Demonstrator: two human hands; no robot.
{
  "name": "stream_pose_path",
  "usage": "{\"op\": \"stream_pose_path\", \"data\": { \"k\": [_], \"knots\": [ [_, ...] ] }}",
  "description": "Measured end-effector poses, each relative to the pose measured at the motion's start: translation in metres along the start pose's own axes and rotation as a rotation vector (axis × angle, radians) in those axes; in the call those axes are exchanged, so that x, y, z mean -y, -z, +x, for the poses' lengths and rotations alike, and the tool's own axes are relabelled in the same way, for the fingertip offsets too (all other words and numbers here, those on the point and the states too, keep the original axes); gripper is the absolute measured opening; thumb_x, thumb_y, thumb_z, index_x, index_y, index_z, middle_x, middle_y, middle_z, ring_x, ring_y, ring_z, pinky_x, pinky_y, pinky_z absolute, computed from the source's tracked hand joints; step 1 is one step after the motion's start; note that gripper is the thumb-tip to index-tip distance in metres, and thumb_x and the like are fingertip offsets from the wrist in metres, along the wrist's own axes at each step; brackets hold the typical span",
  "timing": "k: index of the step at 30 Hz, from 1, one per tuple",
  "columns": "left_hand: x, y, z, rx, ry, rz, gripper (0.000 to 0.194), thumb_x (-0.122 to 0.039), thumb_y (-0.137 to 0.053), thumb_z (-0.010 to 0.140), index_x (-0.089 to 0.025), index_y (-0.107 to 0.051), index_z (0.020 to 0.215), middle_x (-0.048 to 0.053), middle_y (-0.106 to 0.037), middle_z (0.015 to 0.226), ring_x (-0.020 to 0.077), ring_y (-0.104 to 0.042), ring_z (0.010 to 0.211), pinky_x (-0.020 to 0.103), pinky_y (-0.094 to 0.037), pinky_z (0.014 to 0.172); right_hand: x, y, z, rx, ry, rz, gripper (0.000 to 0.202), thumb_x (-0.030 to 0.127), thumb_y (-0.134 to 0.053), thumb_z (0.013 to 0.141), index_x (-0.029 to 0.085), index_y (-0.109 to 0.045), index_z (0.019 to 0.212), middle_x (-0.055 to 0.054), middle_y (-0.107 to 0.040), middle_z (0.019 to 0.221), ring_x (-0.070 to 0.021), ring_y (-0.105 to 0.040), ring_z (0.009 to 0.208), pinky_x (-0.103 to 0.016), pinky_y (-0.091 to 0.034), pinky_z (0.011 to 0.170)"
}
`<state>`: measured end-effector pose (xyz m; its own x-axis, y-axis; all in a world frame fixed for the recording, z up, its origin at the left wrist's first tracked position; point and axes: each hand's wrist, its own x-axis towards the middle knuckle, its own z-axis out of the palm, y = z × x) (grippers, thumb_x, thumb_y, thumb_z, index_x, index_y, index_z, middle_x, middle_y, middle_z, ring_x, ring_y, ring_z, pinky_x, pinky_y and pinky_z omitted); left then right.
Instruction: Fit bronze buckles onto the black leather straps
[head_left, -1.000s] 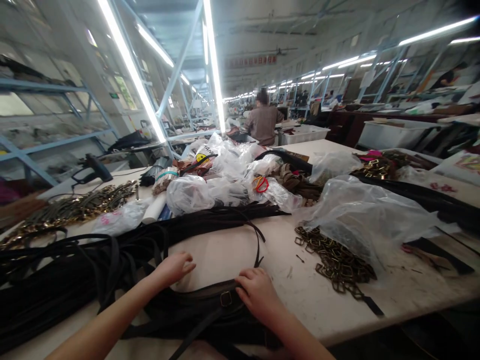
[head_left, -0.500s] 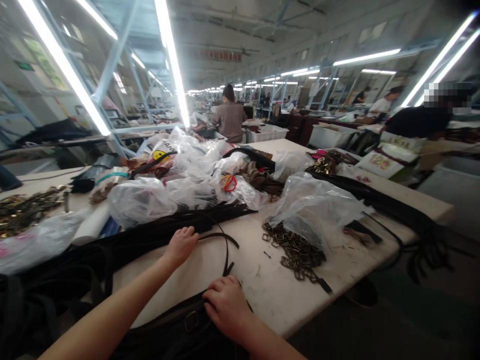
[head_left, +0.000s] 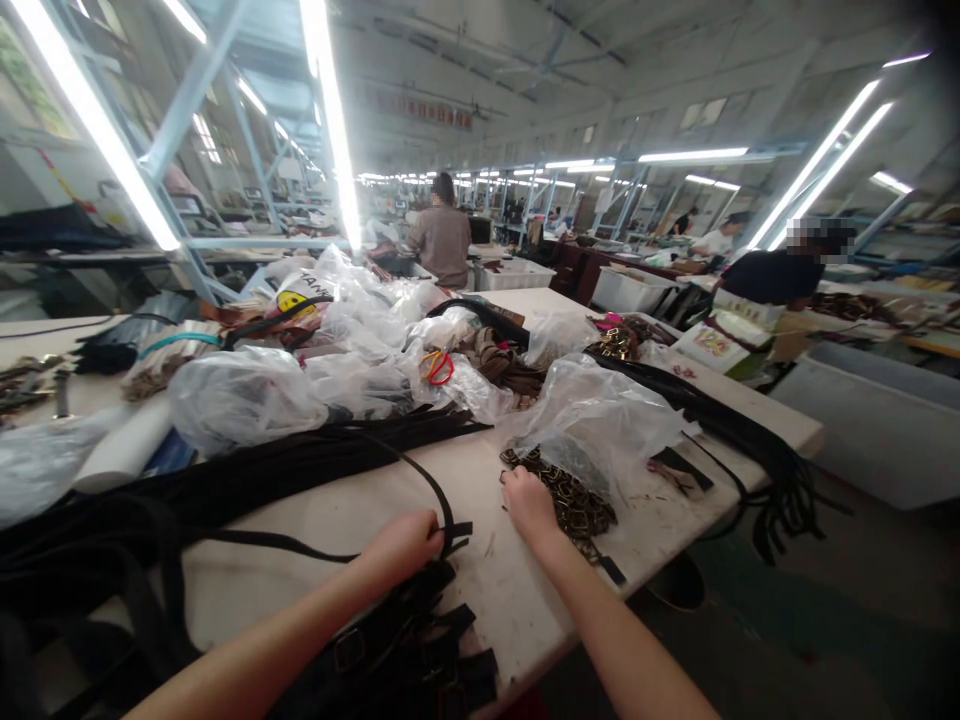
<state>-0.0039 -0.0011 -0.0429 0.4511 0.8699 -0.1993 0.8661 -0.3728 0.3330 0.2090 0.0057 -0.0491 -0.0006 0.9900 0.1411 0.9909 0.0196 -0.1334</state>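
My left hand [head_left: 411,540] is closed on a thin black strap [head_left: 289,541], near its end. The strap trails back left to a long bundle of black straps [head_left: 247,465]. My right hand [head_left: 529,503] reaches the left edge of a heap of dark brass buckles [head_left: 581,505]. Its fingers are pinched, and a small buckle appears to be at their tips. Clear plastic [head_left: 600,405] partly covers the heap. Closest to me, below my left hand, lie black straps fitted with buckles [head_left: 351,648].
Plastic bags [head_left: 240,395] and bundled strips crowd the table's middle. Red and yellow scissors handles [head_left: 436,368] show among them. More black straps [head_left: 705,410] hang over the right edge, beside a grey bin [head_left: 870,420]. A co-worker [head_left: 441,240] is further back, another [head_left: 776,270] at right.
My right hand has left the buckled straps and moved forward to the buckle heap. My left hand has come nearer and right, now with a strap's end. The view has shifted slightly right.
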Motion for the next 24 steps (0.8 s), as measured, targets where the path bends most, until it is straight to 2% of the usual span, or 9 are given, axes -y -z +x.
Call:
{"op": "stream_pose_path", "data": {
  "k": [3,6,10,13,16,18,20,22,24],
  "knots": [
    [-0.002,0.007,-0.014,0.068,0.082,-0.122,0.023,-0.028,-0.039,0.077,-0.017,-0.057,0.07,0.004,-0.062,0.067,0.0158,-0.054,0.06,0.023,-0.031,0.05,-0.003,-0.006,0.02,0.041,0.017,-0.024,0.025,0.003,-0.037,0.079,0.009,-0.061,0.08,-0.017,-0.059,0.086,-0.024,-0.057,0.082,-0.032,-0.041,0.068],
    [-0.006,0.017,-0.029,0.066,0.114,-0.134,0.022,-0.026,-0.039,0.074,-0.017,-0.056,0.066,0.003,-0.062,0.067,0.0153,-0.053,0.061,0.023,-0.031,0.051,0.001,-0.007,0.026,0.061,0.027,0.01,0.025,-0.001,-0.037,0.076,0.006,-0.061,0.078,-0.021,-0.06,0.085,-0.0254,-0.058,0.081,-0.032,-0.04,0.067],
    [-0.011,0.035,-0.052,0.09,0.168,-0.187,0.018,-0.023,-0.037,0.073,-0.017,-0.053,0.067,0.001,-0.058,0.062,0.0132,-0.052,0.056,0.022,-0.03,0.049,0.0,-0.002,0.02,0.075,0.026,0.112,0.019,0.0,-0.044,0.073,0.007,-0.06,0.078,-0.019,-0.06,0.088,-0.0232,-0.057,0.081,-0.03,-0.04,0.068],
    [-0.014,0.05,-0.067,0.1,0.216,-0.271,0.019,-0.023,-0.033,0.076,-0.018,-0.051,0.071,-0.002,-0.055,0.057,0.0105,-0.049,0.047,0.021,-0.031,0.047,0.003,0.006,0.003,0.096,0.043,0.229,0.015,0.01,-0.045,0.076,0.012,-0.059,0.08,-0.011,-0.062,0.083,-0.0168,-0.057,0.075,-0.025,-0.04,0.065],
    [-0.018,0.061,-0.073,-0.061,0.146,-0.289,0.022,-0.027,-0.031,0.079,-0.019,-0.049,0.07,-0.002,-0.053,0.057,0.0111,-0.049,0.052,0.021,-0.031,0.05,0.019,0.019,-0.022,0.192,0.089,0.512,0.021,0.02,-0.038,0.081,0.015,-0.057,0.089,-0.003,-0.061,0.073,-0.0119,-0.057,0.066,-0.021,-0.042,0.058],
    [-0.021,0.065,-0.071,-0.127,0.108,-0.303,0.026,-0.031,-0.029,0.081,-0.018,-0.048,0.068,-0.002,-0.051,0.056,0.0116,-0.047,0.054,0.022,-0.03,0.05,0.033,0.031,-0.038,0.313,0.097,0.886,0.025,0.023,-0.036,0.081,0.014,-0.056,0.093,-0.002,-0.06,0.071,-0.0116,-0.057,0.064,-0.022,-0.044,0.058],
    [-0.023,0.064,-0.068,-0.108,0.116,-0.325,0.029,-0.034,-0.03,0.08,-0.018,-0.048,0.065,-0.003,-0.049,0.054,0.0114,-0.045,0.051,0.022,-0.028,0.047,0.044,0.044,-0.052,0.397,0.122,1.143,0.026,0.025,-0.039,0.08,0.014,-0.057,0.094,-0.002,-0.059,0.075,-0.0118,-0.056,0.063,-0.024,-0.045,0.058],
    [-0.024,0.062,-0.067,-0.031,0.121,-0.359,0.028,-0.034,-0.032,0.078,-0.017,-0.048,0.063,-0.003,-0.046,0.05,0.0107,-0.043,0.047,0.022,-0.027,0.045,0.051,0.054,-0.06,0.395,0.185,1.206,0.026,0.026,-0.042,0.079,0.016,-0.058,0.096,-0.002,-0.057,0.079,-0.0112,-0.055,0.063,-0.024,-0.046,0.057],
    [-0.024,0.061,-0.071,0.082,0.113,-0.43,0.027,-0.035,-0.034,0.077,-0.017,-0.048,0.062,-0.005,-0.043,0.046,0.0097,-0.04,0.043,0.021,-0.027,0.043,0.054,0.059,-0.064,0.337,0.238,1.188,0.025,0.025,-0.043,0.078,0.017,-0.06,0.096,-0.002,-0.055,0.082,-0.0105,-0.054,0.064,-0.024,-0.045,0.057]
  ]
}}
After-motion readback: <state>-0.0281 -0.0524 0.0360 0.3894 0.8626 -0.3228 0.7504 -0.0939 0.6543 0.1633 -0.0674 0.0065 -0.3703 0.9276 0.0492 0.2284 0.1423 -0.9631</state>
